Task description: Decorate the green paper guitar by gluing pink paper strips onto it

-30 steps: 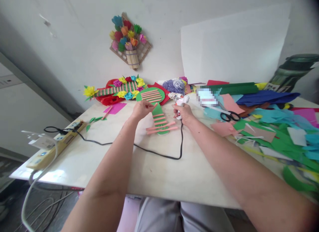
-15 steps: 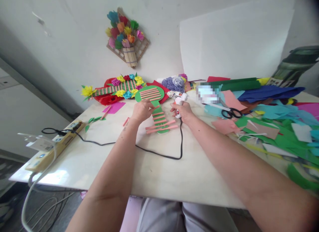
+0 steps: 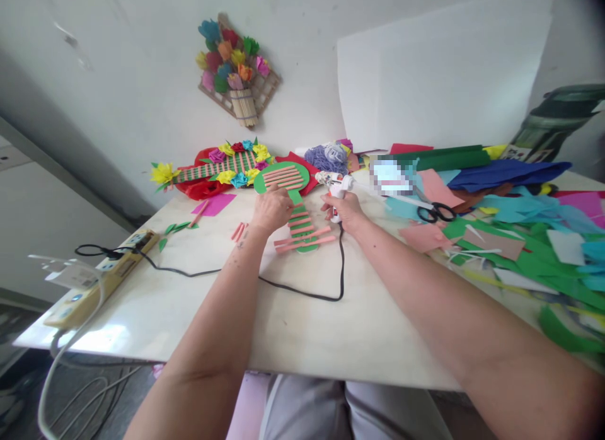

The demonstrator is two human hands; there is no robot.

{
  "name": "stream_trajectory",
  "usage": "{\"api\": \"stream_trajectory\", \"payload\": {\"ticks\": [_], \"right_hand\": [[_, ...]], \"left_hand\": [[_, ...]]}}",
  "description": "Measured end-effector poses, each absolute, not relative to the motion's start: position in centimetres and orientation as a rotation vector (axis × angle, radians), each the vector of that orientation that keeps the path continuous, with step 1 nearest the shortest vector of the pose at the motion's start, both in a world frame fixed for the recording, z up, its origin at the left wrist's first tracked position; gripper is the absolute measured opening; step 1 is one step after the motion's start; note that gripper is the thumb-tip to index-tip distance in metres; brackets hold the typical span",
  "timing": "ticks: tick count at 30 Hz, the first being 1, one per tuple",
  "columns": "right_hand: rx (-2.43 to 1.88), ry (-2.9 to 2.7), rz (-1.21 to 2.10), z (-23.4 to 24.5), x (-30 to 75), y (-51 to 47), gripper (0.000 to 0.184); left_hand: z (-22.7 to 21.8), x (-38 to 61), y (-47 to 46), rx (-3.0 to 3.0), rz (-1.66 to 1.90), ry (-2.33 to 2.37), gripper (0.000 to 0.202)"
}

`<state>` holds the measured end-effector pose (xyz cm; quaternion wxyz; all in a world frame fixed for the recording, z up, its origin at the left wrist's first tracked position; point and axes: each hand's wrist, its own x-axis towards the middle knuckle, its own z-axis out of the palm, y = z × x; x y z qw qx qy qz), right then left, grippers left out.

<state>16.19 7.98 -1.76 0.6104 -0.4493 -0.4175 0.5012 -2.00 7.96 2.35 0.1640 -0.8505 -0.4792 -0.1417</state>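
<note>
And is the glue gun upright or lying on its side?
Upright: the glue gun shows its body above its handle, with the black cord hanging from below the handle.

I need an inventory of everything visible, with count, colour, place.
Table: one, whitish, centre
Cutout: one, green, centre
Sticks: many, pink, mostly on cutout
Glue gun: one, white, centre
Cord: one, black, across table
Guitar shape: one, multicoloured, back left
Flower decoration: one, multicoloured, upper left
Yarn: some, purple-white, back
Sheet: one or more, white, upper right
Bottle: one, dark green, right
Scissors: one, black-handled, right
Papers: many, mixed colours, right
Blurred item: one, pale, right
Leaves: several, green, left
Power strip: one, yellowish, left
Charger: one, white, left
Trousers: one, grey, below
Left grip: one, at cutout
Right grip: one, holding glue gun
</note>
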Motion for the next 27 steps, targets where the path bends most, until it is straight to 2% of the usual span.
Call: {"api": "stream_trajectory", "payload": {"ticks": [23,27], "right_hand": [[-1.041,-0.981,1.152,-1.71,16.17,7.9,0.006],[-1.035,-0.98,1.157,-1.75,16.17,7.92,0.006]], "left_hand": [[2.01,-1.82,8.2,-2.425,-0.409,-1.369,0.021],[2.46,-2.12,7.78,-2.428,-0.497,-1.409,0.021]]}}
